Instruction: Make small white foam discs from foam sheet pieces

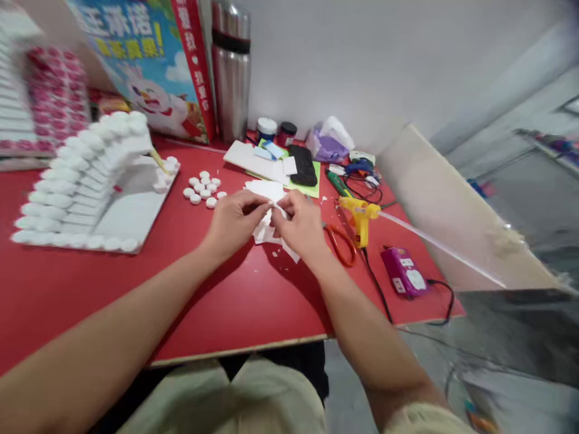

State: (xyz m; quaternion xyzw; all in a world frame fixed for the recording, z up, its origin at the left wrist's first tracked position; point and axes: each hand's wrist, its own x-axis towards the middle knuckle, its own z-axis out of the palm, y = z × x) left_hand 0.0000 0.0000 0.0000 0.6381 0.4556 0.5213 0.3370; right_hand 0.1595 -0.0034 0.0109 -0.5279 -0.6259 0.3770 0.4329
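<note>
While I view the scene remotely through the head camera, my left hand (233, 223) and my right hand (302, 224) meet at the clock's centre, above a red table (244, 307). Each grip is narrow, thumb and forefinger pinched on a small white piece (272, 204) between the two hands; the fingers hide most of its form. Irregular pieces of thin white sheet (268, 235) lie beneath the hands, toward 6 o'clock. At 10 o'clock, near my left hand, sits a loose cluster of round white discs (205, 188); farther out, at 9 o'clock, rests a white arched model (94, 187) edged with rounded white pieces. At 3 o'clock lies a yellow glue gun (360, 222) with a translucent stick (434, 237) projecting from its rear. At 4 o'clock are orange-handled pliers (335, 247) and, beyond them, a purple socket box (398, 265). At 11 o'clock stands a tall stainless-steel flask (231, 90).
</note>
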